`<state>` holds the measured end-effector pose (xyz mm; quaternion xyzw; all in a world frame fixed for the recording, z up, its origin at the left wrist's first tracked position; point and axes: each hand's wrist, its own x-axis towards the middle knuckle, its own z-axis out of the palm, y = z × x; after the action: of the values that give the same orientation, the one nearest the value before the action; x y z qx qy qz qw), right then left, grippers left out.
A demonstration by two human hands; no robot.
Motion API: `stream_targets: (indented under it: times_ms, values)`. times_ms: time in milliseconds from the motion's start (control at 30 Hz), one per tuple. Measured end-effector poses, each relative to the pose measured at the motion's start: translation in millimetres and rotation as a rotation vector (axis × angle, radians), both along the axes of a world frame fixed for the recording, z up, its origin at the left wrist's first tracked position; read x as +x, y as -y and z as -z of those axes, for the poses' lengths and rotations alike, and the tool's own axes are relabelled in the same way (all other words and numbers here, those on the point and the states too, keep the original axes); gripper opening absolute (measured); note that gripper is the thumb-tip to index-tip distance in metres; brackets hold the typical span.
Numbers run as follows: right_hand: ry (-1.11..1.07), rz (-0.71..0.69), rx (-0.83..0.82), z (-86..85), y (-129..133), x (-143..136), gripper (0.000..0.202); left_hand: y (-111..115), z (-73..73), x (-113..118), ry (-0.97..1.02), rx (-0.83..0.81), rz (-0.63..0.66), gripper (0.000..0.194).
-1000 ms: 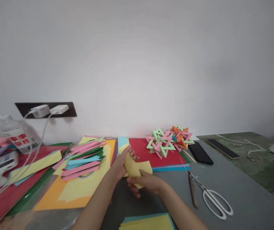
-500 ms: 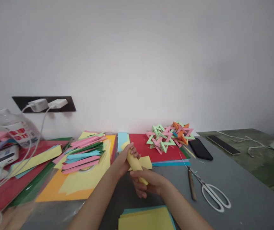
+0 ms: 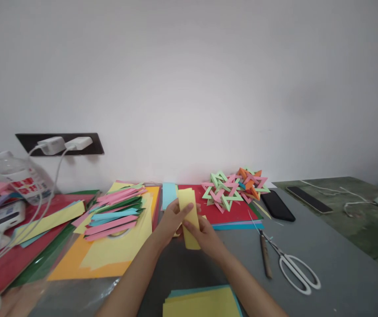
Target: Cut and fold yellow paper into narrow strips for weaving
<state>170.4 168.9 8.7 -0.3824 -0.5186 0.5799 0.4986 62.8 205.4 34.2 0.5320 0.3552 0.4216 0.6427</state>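
Observation:
Between my two hands is a folded strip of yellow paper [image 3: 189, 220], held upright with its flat face toward me. My left hand [image 3: 172, 220] grips its left edge, thumb across the front. On the right side, lower down, my right hand [image 3: 207, 235] pinches it with the thumb in front; the fingers behind are mostly hidden. A stack of yellow and blue paper [image 3: 202, 304] lies at the near table edge below my wrists. Behind my hands, a bit of another yellow piece shows beside red sheets [image 3: 208, 215].
Folded paper stars [image 3: 223, 189] rest on the red sheets. To the right are scissors [image 3: 296, 268], a craft knife with a wooden handle [image 3: 266, 257] and a black phone [image 3: 277, 205]. Coloured strips [image 3: 116, 215] lie left, near a bottle [image 3: 23, 178] and white cables [image 3: 55, 185].
The yellow paper has gone from a slanted, curled roll to a flat upright strip facing me. Both hands have shifted their grip, with thumbs now on its front.

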Motion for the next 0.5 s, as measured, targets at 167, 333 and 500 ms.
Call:
stream_targets:
  times_ms: [167,333,500]
  values:
    - [0.105,0.100,0.109,0.8,-6,10,0.038,-6,-4.9,-2,0.002,0.136,-0.029,0.038]
    - [0.400,0.386,0.293,-0.4,-6,20,0.033,-2,-10.0,-2,-0.142,0.338,-0.162,0.033]
    - [0.429,0.571,0.314,-8.2,1,15,0.028,11,-10.2,8,-0.152,0.422,-0.192,0.030]
